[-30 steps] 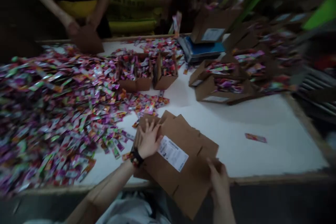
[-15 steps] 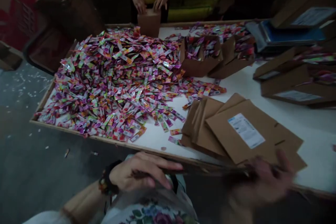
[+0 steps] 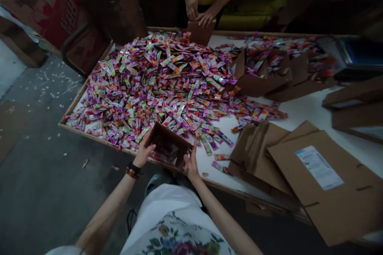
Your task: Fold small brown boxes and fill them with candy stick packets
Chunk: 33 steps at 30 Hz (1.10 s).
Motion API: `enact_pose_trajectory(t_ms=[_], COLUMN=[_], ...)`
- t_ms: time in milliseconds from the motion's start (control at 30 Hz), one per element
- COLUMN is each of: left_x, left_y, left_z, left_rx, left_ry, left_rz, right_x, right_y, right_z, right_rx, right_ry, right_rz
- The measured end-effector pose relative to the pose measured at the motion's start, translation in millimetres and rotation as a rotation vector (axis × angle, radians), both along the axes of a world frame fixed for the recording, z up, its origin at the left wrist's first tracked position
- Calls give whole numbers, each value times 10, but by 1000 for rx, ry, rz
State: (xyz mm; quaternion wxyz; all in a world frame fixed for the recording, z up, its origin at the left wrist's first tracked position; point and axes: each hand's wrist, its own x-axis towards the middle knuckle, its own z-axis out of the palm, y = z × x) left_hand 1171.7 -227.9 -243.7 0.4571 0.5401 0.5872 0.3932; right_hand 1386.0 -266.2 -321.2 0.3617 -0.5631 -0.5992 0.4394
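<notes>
My left hand (image 3: 143,151) and my right hand (image 3: 190,162) grip opposite sides of a small open cardboard box (image 3: 169,145), its dark inside tilted toward me. The box is above the table's near edge, at the rim of a large heap of colourful foil sachets (image 3: 158,87). Loose sachets lie just beyond my right hand. Flat brown cardboard box blanks (image 3: 323,179), one with a white label, lie to the right of my right hand.
On the white table (image 3: 302,107) stand open cartons of sachets (image 3: 263,81). Across it, a co-worker's hands (image 3: 200,16) hold a small carton. Stacked cartons (image 3: 113,8) stand beyond the left corner, above a floor strewn with scraps.
The flat cardboard my hands held earlier has given way to a small open box held between them near the table edge. My view has swung left, showing the whole heap.
</notes>
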Motion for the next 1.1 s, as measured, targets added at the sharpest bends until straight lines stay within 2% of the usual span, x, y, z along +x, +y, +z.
enact_pose_trajectory(t_ms=[100,167,233,300,367,467,533,600,633,667,767,833,900,1100], left_x=[-34,-100,-165,-188,-155,-58,-24,-35,-49,-61,-43,17,78,36], left_y=[-75,-78,-45,-14,-21,-102,-146,-139,-113,-74,64,136,179,208], left_z=[-13,-12,-51,-134,-233,-314,-274,-167,-104,-45,50,27,-40,-222], left_rx=[-50,-110,-165,-177,-127,-57,-37,-10,10,30,59,50,57,122], left_ry=[34,40,103,222,328,411,474,581,650,722,893,959,993,941], left_rz=[-100,-118,-47,48,105,132,213,255,215,113,-399,-643,-727,-751], right_x=[-69,-51,32,156,269,310,255,181,148,119,58,23,-13,-108], right_y=[106,293,535,774,950,1030,978,882,826,770,619,555,527,513], right_z=[-190,-185,-88,89,325,696,863,906,878,822,580,441,357,270], right_rx=[-162,-213,-286,-303,-194,28,134,237,285,331,425,432,405,328], right_ry=[218,326,385,353,227,-59,-258,-397,-439,-470,-555,-595,-606,-642], right_rz=[-203,-198,-13,283,558,842,973,1027,1050,1082,1155,1142,1098,1066])
